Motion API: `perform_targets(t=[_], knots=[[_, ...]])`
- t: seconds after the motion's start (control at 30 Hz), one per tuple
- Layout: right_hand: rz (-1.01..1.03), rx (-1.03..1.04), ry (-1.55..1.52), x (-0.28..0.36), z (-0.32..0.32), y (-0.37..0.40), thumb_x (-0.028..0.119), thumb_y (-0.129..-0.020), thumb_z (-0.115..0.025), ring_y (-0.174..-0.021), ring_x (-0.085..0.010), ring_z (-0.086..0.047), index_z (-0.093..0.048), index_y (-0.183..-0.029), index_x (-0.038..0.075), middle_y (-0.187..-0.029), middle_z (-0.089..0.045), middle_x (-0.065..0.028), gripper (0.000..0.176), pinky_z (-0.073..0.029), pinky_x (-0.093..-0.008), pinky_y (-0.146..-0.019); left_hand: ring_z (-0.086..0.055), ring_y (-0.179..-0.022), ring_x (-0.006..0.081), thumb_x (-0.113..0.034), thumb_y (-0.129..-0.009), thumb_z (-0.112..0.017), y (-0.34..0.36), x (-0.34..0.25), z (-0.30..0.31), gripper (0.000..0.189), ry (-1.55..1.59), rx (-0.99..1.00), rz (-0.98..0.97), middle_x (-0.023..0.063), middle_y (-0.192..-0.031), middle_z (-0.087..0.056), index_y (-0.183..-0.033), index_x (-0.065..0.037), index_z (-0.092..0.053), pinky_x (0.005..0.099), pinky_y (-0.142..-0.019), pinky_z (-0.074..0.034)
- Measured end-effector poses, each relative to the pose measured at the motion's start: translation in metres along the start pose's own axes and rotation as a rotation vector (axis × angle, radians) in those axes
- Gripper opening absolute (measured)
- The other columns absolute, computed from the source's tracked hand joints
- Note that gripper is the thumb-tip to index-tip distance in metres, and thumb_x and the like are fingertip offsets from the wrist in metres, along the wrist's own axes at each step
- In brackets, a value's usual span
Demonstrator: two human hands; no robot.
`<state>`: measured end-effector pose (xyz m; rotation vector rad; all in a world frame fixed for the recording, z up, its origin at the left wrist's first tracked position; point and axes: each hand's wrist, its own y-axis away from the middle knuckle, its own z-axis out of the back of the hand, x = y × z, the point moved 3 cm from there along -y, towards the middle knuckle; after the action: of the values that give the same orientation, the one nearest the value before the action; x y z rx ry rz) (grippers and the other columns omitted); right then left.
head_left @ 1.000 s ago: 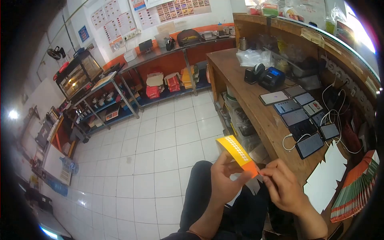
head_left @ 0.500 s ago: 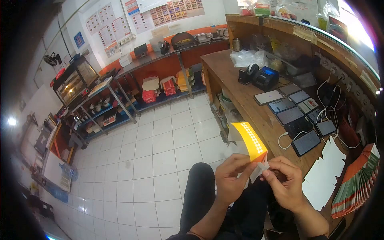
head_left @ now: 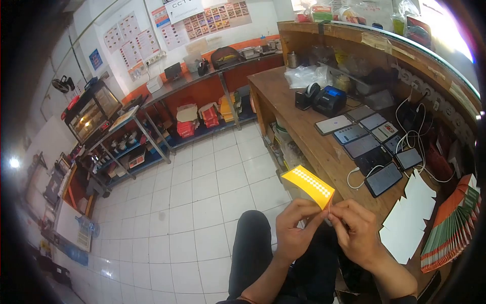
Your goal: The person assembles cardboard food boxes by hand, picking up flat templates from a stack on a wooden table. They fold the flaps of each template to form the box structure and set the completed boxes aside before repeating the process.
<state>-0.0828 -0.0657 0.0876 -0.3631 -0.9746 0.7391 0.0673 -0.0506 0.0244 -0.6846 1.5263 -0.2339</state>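
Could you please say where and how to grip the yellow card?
Probably pinch the yellow card by its far end, from the picture's left: that end juts free, while the left hand and right hand hold the near end.

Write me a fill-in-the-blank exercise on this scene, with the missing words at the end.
1. The left hand and right hand hold a card whose white-patterned face is ____.
2. In this view, the orange-and-green stack lies to the ____ of the white sheets.
3. The floor is covered with white ____.

Missing words: yellow; right; tiles.
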Motion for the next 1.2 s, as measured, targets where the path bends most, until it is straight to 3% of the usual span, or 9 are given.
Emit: perform_targets(t=[0.2,0.27,0.4,0.57,0.73,0.87,0.9,0.93,1.2], knots=[[0.068,-0.050,-0.002,-0.004,0.005,0.003,-0.007,-0.079,-0.073,-0.078,-0.0299,-0.069,-0.070,-0.098,-0.002,-0.095,-0.069,-0.0169,0.019,-0.054,-0.0337,-0.066,-0.062,-0.084,0.0125,0.000,-0.087,-0.075,-0.001,-0.021,-0.012,0.013,0.010,-0.011,-0.051,0.0073,-0.098,-0.067,-0.100,0.001,-0.074,0.0241,-0.070,-0.046],[0.062,-0.021,-0.023,-0.004,0.005,0.001,-0.007,-0.078,-0.073,-0.080,-0.0305,-0.069,-0.071,-0.097,-0.002,-0.095,-0.069,-0.0172,0.019,-0.054,-0.0342,-0.068,-0.064,-0.095,0.0166,0.006,-0.088,-0.070,0.003,-0.015,-0.007,0.013,0.016,-0.018,0.032,0.0106,-0.098,-0.064,-0.101,0.006,-0.067,0.0306,-0.087,-0.050],[-0.173,0.423,-0.578,-0.025,-0.013,0.008,0.007,-0.083,-0.076,-0.111,-0.0272,-0.063,-0.058,-0.128,0.002,-0.122,-0.063,-0.0141,0.048,-0.050,-0.0368,-0.094,-0.060,-0.084,0.0170,-0.014,-0.100,-0.060,0.003,-0.018,0.006,0.020,0.171,-0.323,-0.079,0.0099,-0.090,-0.063,-0.105,0.005,-0.060,0.0296,-0.077,-0.048],[-0.552,0.842,-1.475,-0.032,-0.039,0.045,0.080,-0.079,-0.058,-0.145,-0.0312,-0.030,-0.012,-0.157,0.004,-0.159,-0.026,-0.0152,0.118,-0.031,-0.0511,-0.117,-0.039,-0.059,0.0151,-0.058,-0.103,-0.019,0.008,-0.035,0.039,0.075,0.092,0.093,-0.277,-0.0018,-0.060,-0.044,-0.098,0.002,-0.063,0.0322,-0.067,-0.034],[-0.676,0.733,-1.944,-0.029,-0.044,0.052,0.067,-0.090,-0.058,-0.141,-0.0279,-0.037,-0.022,-0.155,0.004,-0.154,-0.034,-0.0155,0.098,-0.036,-0.0476,-0.114,-0.039,-0.055,0.0191,-0.078,-0.092,0.001,0.004,-0.047,0.034,0.108,0.003,0.456,-0.165,0.0000,-0.049,-0.038,-0.074,0.001,-0.070,0.0320,-0.074,-0.039],[-0.891,0.360,-1.256,-0.019,-0.043,0.040,0.040,-0.094,-0.068,-0.096,-0.0132,-0.062,-0.058,-0.124,0.002,-0.112,-0.066,-0.0086,0.050,-0.051,-0.0307,-0.087,-0.056,-0.072,0.0185,-0.050,-0.102,-0.048,0.017,-0.032,0.015,0.051,0.263,0.303,0.033,0.0023,-0.069,-0.053,-0.106,-0.003,-0.066,0.0363,-0.086,-0.040],[-0.831,0.210,-1.036,-0.022,-0.037,0.037,0.034,-0.094,-0.069,-0.089,-0.0118,-0.062,-0.061,-0.117,0.001,-0.104,-0.067,-0.0066,0.041,-0.051,-0.0291,-0.080,-0.062,-0.087,0.0221,-0.009,-0.090,-0.072,0.014,-0.035,0.006,0.019,0.190,0.056,-0.219,0.0098,-0.090,-0.061,-0.106,-0.003,-0.064,0.0370,-0.094,-0.043],[-0.765,0.067,-0.814,-0.023,-0.030,0.033,0.029,-0.094,-0.071,-0.081,-0.0105,-0.062,-0.065,-0.109,0.001,-0.096,-0.068,-0.0045,0.033,-0.052,-0.0274,-0.074,-0.062,-0.094,0.0233,0.008,-0.078,-0.079,0.010,-0.035,-0.002,0.030,0.169,-0.235,-0.384,0.0139,-0.104,-0.061,-0.100,-0.003,-0.063,0.0346,-0.091,-0.048],[-0.369,0.005,-0.561,0.004,0.016,0.007,0.017,-0.087,-0.076,-0.094,-0.0179,-0.065,-0.060,-0.116,-0.005,-0.105,-0.068,-0.0120,0.040,-0.053,-0.0329,-0.082,-0.062,-0.105,0.0234,0.000,-0.088,-0.073,0.014,-0.010,-0.014,0.013,0.177,-0.233,-0.178,0.0176,-0.117,-0.059,-0.096,0.004,-0.064,0.0325,-0.090,-0.050]])
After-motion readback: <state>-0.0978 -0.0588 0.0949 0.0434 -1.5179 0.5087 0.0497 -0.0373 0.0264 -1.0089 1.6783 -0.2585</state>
